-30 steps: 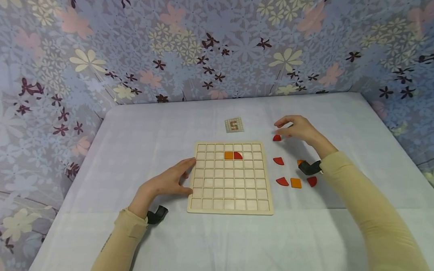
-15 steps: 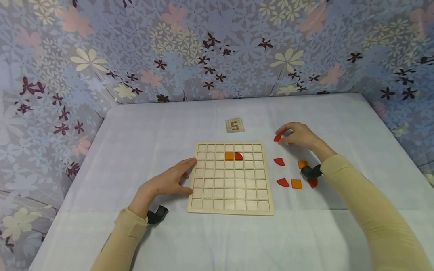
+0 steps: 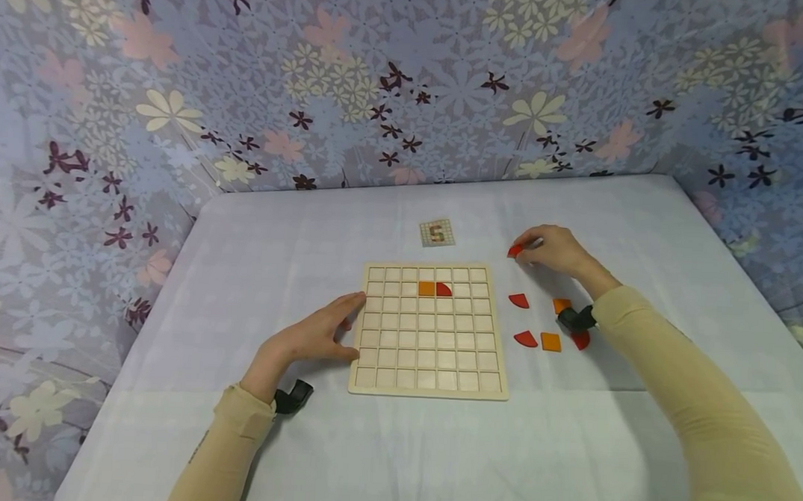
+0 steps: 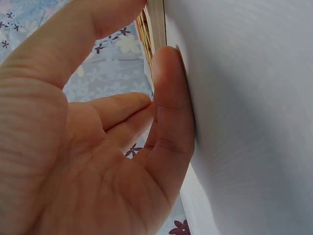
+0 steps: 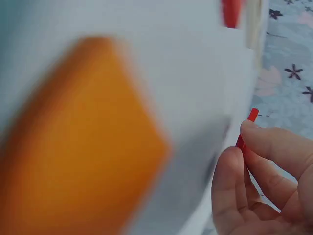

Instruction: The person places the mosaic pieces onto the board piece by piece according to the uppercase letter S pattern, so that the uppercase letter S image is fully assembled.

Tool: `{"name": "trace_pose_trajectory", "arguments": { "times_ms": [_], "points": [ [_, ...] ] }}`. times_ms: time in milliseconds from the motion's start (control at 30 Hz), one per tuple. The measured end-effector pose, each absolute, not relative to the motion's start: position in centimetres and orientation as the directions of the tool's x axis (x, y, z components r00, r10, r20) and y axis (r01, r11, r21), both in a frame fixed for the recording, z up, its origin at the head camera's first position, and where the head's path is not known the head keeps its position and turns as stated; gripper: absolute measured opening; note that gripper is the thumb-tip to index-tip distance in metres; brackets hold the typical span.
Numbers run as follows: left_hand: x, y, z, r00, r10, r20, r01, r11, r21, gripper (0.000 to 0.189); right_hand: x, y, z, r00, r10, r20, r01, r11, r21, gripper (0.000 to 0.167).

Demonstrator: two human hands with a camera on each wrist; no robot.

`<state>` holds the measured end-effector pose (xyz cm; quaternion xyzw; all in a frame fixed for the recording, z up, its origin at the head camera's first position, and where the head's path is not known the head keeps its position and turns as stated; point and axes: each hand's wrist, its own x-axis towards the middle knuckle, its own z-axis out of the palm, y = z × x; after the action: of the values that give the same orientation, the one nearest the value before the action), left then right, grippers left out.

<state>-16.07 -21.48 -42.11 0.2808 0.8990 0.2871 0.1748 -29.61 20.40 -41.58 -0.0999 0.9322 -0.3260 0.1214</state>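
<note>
A pale wooden grid board (image 3: 429, 393) lies on the table. In its second row sit an orange square tile (image 3: 427, 288) and, just right of it, a red quarter-circle tile (image 3: 443, 289). My left hand (image 3: 317, 333) touches the board's left edge with fairly straight fingers and thumb; the left wrist view has the board's edge (image 4: 158, 24) against them. Beyond the board's upper right corner, my right hand (image 3: 555, 250) pinches another red quarter-circle tile (image 3: 514, 251) between thumb and fingers. The right wrist view shows that tile (image 5: 253, 115) tilted up on its edge.
Right of the board lie red quarter-circle tiles (image 3: 519, 300) and orange square tiles (image 3: 551, 342); a black wrist camera (image 3: 576, 318) partly covers some. A small patterned card (image 3: 437, 233) lies behind the board. Floral fabric (image 3: 409, 79) rises behind the table.
My right hand came down to the farthest red quarter-circle tile, closed thumb and fingers on it and tilted it up. My left hand stays at the board's edge.
</note>
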Motion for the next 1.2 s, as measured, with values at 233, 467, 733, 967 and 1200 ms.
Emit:
{"name": "trace_pose_trajectory", "arguments": {
  "times_ms": [233, 467, 733, 967, 1200],
  "points": [
    [-16.0, -21.4, -42.1, -0.781, 0.605, -0.152, 0.408, 0.679, 0.610, 0.091, -29.6, 19.2, -39.3, -0.949, -0.299, -0.101, -0.147, 0.701, -0.698, 0.034],
    [-16.1, -21.7, -42.1, -0.784, 0.603, -0.151, 0.403, 0.678, 0.614, 0.091, -29.5, 16.2, -37.9, -0.924, -0.377, -0.066, -0.206, 0.634, -0.746, 0.032],
    [-16.2, -21.5, -42.1, -0.783, 0.598, -0.172, 0.392, 0.688, 0.610, 0.092, -29.0, 13.2, -37.4, -0.888, -0.457, -0.048, -0.263, 0.590, -0.763, 0.032],
    [-16.3, -21.3, -42.2, -0.783, 0.596, -0.174, 0.388, 0.688, 0.613, 0.092, -28.8, 11.0, -37.4, -0.857, -0.514, -0.036, -0.294, 0.545, -0.785, 0.032],
    [-16.3, -21.4, -42.0, -0.783, 0.596, -0.181, 0.388, 0.694, 0.606, 0.092, -28.7, 8.6, -37.9, -0.798, -0.600, -0.044, -0.317, 0.482, -0.817, 0.032]
  ]
}}
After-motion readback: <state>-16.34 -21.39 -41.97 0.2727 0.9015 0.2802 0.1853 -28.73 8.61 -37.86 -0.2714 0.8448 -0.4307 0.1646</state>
